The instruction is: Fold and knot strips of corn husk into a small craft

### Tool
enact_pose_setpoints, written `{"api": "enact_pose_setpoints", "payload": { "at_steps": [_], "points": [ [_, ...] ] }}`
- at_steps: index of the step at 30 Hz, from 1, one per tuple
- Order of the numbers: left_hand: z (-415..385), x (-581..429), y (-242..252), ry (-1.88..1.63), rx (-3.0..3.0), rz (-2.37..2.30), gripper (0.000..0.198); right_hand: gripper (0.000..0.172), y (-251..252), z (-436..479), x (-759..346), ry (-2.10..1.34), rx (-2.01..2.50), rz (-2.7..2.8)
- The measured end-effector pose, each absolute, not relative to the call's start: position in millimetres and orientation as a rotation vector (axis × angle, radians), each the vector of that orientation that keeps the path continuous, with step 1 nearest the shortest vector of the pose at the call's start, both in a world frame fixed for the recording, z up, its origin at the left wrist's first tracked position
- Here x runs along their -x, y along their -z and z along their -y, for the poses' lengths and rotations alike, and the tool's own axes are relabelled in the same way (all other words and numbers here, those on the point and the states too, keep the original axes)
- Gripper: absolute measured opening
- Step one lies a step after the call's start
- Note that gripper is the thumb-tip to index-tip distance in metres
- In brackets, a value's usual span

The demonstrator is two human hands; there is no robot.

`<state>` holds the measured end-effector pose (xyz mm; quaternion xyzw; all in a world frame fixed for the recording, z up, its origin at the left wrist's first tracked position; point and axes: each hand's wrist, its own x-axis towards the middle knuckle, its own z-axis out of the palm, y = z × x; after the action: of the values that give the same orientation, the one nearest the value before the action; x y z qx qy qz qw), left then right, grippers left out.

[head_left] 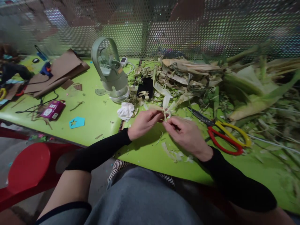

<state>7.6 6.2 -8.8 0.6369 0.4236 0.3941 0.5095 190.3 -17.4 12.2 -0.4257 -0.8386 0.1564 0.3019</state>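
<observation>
Pale strips of corn husk [166,101] spread out like petals between my two hands, above the green table. My left hand [145,122] pinches the husk from the left, its fingertips partly hidden behind the strips. From the right, my right hand [185,132] grips the lower end of the same piece between thumb and forefinger. Scissors [219,128] with one red and one yellow handle lie just right of my right hand. Small husk scraps [172,152] are scattered below the hands, and a crumpled white tissue [126,111] sits near my left hand.
A heap of corn husks [248,90] covers the right and back. A green-lidded water bottle [113,78] stands behind my left hand, beside a black phone-like object [145,87]. Leftward lie a purple box [52,110], brown cardboard [61,70] and a red stool [30,164].
</observation>
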Motion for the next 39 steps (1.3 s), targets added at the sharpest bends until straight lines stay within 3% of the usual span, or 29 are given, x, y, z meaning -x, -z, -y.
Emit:
{"api": "enact_pose_setpoints", "payload": {
  "at_steps": [6, 16, 24, 31, 39],
  "points": [
    [-1.3, -5.4, 12.9, -0.959, -1.78, -1.029, 0.02, 0.032, -10.6, 22.5, -187.9, -0.328, 0.983, 2.324],
    [3.9, -2.9, 9.6, -0.988, -1.599, -0.898, 0.025, 0.031, -0.8, 25.4, -182.4, -0.181, 0.886, 2.405],
    [-7.6, 0.5, 9.5, -0.896, -1.385, -0.774, 0.026, 0.027, -9.4, 9.0, -198.9, -0.039, 1.09, 2.023],
    [-4.3, -1.7, 3.7, -0.8, -1.589, -0.788, 0.032, 0.051, -12.5, 8.7, -198.9, -0.348, 1.173, 2.125],
    [8.8, -5.3, -3.1, -0.878, -1.617, -0.764, 0.047, 0.055, -27.8, 20.5, -192.8, -0.585, 1.028, 2.047]
  ]
}}
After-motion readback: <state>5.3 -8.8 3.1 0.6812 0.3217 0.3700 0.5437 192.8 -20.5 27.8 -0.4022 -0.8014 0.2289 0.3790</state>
